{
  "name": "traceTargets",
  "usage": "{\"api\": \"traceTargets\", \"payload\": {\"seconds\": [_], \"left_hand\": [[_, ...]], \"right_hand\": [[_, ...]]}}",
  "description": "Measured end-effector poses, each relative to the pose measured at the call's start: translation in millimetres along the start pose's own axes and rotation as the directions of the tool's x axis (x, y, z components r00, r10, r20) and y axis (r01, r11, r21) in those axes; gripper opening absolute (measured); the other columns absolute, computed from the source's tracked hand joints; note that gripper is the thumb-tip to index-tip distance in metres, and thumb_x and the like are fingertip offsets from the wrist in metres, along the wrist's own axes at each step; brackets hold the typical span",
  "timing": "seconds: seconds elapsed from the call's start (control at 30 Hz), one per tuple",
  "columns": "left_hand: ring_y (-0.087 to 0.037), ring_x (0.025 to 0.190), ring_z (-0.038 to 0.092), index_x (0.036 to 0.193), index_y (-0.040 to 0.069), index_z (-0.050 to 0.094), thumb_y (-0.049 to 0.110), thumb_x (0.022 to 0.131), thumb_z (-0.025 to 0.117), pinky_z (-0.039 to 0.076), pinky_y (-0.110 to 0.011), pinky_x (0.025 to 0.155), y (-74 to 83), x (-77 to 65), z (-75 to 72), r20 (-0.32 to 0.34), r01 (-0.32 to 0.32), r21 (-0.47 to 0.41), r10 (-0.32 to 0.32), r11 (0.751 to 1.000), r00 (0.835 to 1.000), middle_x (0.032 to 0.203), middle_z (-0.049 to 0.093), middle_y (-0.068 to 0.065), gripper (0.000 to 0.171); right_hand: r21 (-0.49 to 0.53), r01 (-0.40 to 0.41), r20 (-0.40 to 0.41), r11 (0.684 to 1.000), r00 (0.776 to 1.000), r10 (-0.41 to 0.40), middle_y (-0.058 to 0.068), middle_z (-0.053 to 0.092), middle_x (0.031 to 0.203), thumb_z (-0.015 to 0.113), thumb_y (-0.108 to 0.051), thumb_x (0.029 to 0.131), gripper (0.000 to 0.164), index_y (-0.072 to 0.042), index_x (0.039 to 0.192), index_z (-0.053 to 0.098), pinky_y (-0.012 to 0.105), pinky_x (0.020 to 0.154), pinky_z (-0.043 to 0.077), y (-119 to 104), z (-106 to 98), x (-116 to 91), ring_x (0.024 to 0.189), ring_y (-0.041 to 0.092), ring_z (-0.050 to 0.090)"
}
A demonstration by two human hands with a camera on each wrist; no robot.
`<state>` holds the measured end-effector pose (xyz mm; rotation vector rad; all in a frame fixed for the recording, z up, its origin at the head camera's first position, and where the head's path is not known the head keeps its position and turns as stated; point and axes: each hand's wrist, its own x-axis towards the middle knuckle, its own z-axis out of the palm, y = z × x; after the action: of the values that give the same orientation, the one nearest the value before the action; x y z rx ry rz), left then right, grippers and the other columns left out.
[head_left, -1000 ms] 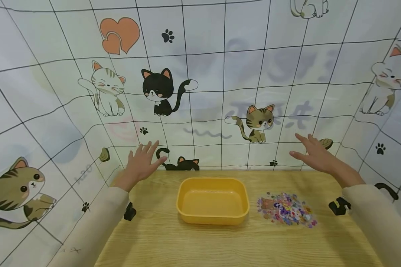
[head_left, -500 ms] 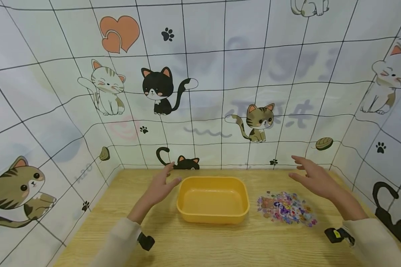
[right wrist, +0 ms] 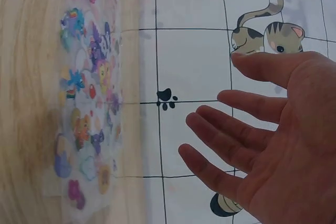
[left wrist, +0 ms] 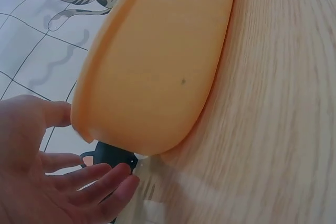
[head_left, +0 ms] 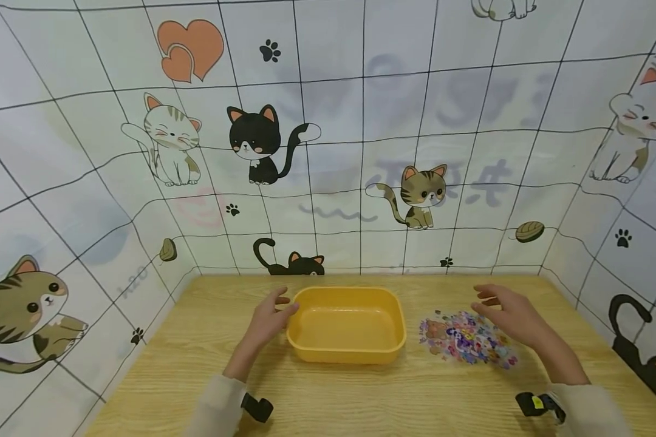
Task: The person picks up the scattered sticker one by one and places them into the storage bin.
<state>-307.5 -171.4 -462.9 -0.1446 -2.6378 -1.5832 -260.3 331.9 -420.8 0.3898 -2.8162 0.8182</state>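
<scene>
A yellow plastic tray [head_left: 345, 355] stands on the wooden table, its inside bare in the head view. At its left end is my left hand [head_left: 269, 318], fingers loosely spread and the thumb at the rim. In the left wrist view that thumb meets the edge of the tray [left wrist: 152, 77]; whether it presses there I cannot tell. My right hand [head_left: 511, 315] hovers by the far right part of a flat spread of colourful cartoon stickers [head_left: 467, 340]. Its fingers are relaxed and hold nothing. The right wrist view shows a gap between this hand [right wrist: 257, 145] and the stickers [right wrist: 92, 93].
The pale wooden table [head_left: 328, 400] meets a cat-printed cloth wall [head_left: 339, 152] at the back, with similar walls on both sides. Each wrist wears a black strap-on camera, the left camera [head_left: 257, 408] and the right camera [head_left: 531, 404].
Both hands have come down from in front of the back wall. The left moved right to the tray's rim, and the right lowered beside the stickers. Tray and stickers stay put.
</scene>
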Motion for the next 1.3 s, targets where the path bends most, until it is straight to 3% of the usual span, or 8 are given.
{"api": "traceTargets", "payload": {"seconds": [0.2, 0.43, 0.67, 0.97, 1.1, 1.3], "left_hand": [[-0.031, 0.104, 0.07, 0.144, -0.002, 0.055, 0.03, 0.1, 0.067, 0.062, -0.038, 0.08, -1.4, 3.4, 4.9, -0.012, 0.021, 0.064, -0.02, 0.998, 1.0, 0.126, 0.067, -0.023, 0.055], [-0.02, 0.083, 0.07, 0.138, -0.002, 0.061, 0.02, 0.101, 0.066, 0.063, -0.031, 0.067, 0.1, 5.5, 4.1, 0.004, 0.042, 0.009, -0.042, 0.999, 0.999, 0.119, 0.066, -0.022, 0.044], [-0.017, 0.074, 0.069, 0.136, 0.001, 0.063, 0.019, 0.098, 0.069, 0.064, -0.033, 0.063, 1.1, 2.8, 0.1, 0.068, 0.057, -0.021, -0.056, 0.998, 0.996, 0.115, 0.065, -0.02, 0.042], [-0.02, 0.064, 0.068, 0.146, -0.001, 0.053, 0.021, 0.099, 0.069, 0.063, -0.039, 0.057, 2.0, -6.8, -12.8, 0.159, 0.114, -0.067, -0.102, 0.991, 0.982, 0.095, 0.062, -0.016, 0.055], [-0.018, 0.063, 0.068, 0.147, -0.003, 0.052, 0.021, 0.098, 0.07, 0.063, -0.038, 0.056, 6.3, -6.8, -13.5, 0.203, 0.105, -0.082, -0.087, 0.991, 0.975, 0.093, 0.064, -0.015, 0.057], [-0.018, 0.059, 0.067, 0.144, -0.005, 0.055, 0.02, 0.099, 0.068, 0.062, -0.037, 0.055, 5.8, -8.4, -11.9, 0.226, 0.115, -0.061, -0.098, 0.992, 0.969, 0.093, 0.067, -0.017, 0.052]], "right_hand": [[-0.006, -0.015, -0.008, 1.0, 1.0, 0.015, 0.035, 0.061, 0.132, 0.062, -0.024, 0.105, 0.05, 0.01, 0.14, 0.054, 0.06, 0.082, 0.057, 13.0, 4.9, -1.8, 0.113, 0.051, 0.064], [0.0, -0.052, -0.013, 0.999, 0.999, 0.052, 0.034, 0.063, 0.129, 0.065, -0.023, 0.103, 0.047, 0.011, 0.135, 0.059, 0.057, 0.081, 0.058, 17.1, 12.7, -5.2, 0.11, 0.049, 0.065], [-0.072, -0.119, 0.04, 0.99, 0.992, 0.122, 0.034, 0.065, 0.125, 0.068, -0.022, 0.1, 0.047, 0.012, 0.131, 0.062, 0.058, 0.081, 0.058, 25.9, 8.0, -8.7, 0.107, 0.048, 0.066], [-0.077, -0.127, 0.112, 0.989, 0.985, 0.135, 0.035, 0.065, 0.124, 0.067, -0.024, 0.101, 0.044, 0.012, 0.126, 0.065, 0.059, 0.083, 0.058, 34.0, 12.9, -0.7, 0.103, 0.045, 0.068], [-0.121, -0.164, 0.147, 0.979, 0.972, 0.181, 0.037, 0.065, 0.123, 0.071, -0.027, 0.098, 0.05, 0.014, 0.125, 0.064, 0.059, 0.082, 0.057, 37.7, 10.6, -1.9, 0.1, 0.043, 0.068], [-0.17, -0.226, 0.207, 0.959, 0.943, 0.259, 0.03, 0.07, 0.112, 0.078, -0.04, 0.09, 0.063, 0.014, 0.12, 0.065, 0.051, 0.073, 0.058, 42.9, 9.4, -6.6, 0.082, 0.027, 0.069]]}}
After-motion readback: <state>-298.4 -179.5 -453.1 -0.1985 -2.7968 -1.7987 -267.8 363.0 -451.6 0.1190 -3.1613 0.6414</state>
